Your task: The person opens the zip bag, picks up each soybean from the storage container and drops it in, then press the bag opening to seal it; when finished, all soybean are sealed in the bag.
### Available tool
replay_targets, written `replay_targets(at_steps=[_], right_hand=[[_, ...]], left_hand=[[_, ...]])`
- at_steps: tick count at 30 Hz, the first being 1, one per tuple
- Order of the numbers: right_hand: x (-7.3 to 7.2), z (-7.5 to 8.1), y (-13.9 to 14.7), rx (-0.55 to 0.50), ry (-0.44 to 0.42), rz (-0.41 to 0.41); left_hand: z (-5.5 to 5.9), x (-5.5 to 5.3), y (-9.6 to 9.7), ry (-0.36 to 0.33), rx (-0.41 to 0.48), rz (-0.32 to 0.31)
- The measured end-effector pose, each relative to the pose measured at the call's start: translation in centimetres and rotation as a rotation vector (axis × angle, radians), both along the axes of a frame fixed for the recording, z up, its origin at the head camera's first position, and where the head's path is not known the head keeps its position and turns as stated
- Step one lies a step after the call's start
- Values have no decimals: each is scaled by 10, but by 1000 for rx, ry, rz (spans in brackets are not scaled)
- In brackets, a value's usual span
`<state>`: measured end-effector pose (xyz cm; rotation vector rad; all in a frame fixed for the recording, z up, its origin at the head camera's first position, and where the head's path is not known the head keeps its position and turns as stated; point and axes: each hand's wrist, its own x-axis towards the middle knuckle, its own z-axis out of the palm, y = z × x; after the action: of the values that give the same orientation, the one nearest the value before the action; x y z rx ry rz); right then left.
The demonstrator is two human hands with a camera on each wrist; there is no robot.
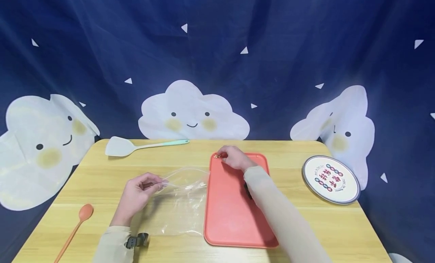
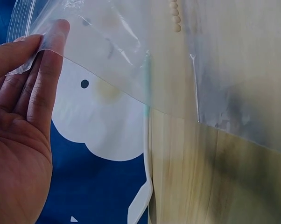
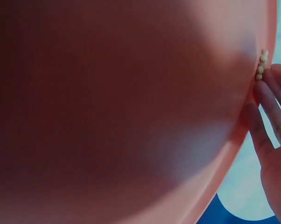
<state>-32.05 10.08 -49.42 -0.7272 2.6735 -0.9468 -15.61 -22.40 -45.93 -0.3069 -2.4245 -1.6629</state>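
Note:
My left hand point(image 1: 141, 193) pinches the rim of a clear zip-lock bag point(image 1: 180, 210) between thumb and fingertips. The bag lies over the table, its mouth gaping toward the tray; in the left wrist view the clear film point(image 2: 108, 51) spreads out from the fingers. At the far left corner of a coral-red tray point(image 1: 234, 214), my right hand point(image 1: 234, 157) reaches down to several small round pale beans point(image 1: 216, 156). The right wrist view has its fairly straight fingertips right at the row of beans point(image 3: 261, 70), along the tray's raised edge.
A white spatula point(image 1: 121, 146) with a mint handle lies along the table's back edge. To the left is an orange spoon point(image 1: 85, 212). A round white plate point(image 1: 343, 193) with a dark rim and red characters sits at the right edge. A blue cloud-print curtain point(image 1: 217, 40) hangs behind.

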Motion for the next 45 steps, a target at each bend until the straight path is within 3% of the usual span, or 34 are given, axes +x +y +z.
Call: replay_targets(at_steps=[13,26,32,39,45], right_hand=[[0,-5,-4,122,141,-9],[-1,-5,-2,158,88,-52],[3,-4,6,69,67,-92],[13,2,18,-187,-27,-86],[25,14,24,-308,-57,-121]], left_hand=[[0,1,2,-4,4,1],[1,0,2,11,0,5],[0,1,1,3,2,3],[-1,0,0,9,-2,1],[1,1,1,5,-1,2]])
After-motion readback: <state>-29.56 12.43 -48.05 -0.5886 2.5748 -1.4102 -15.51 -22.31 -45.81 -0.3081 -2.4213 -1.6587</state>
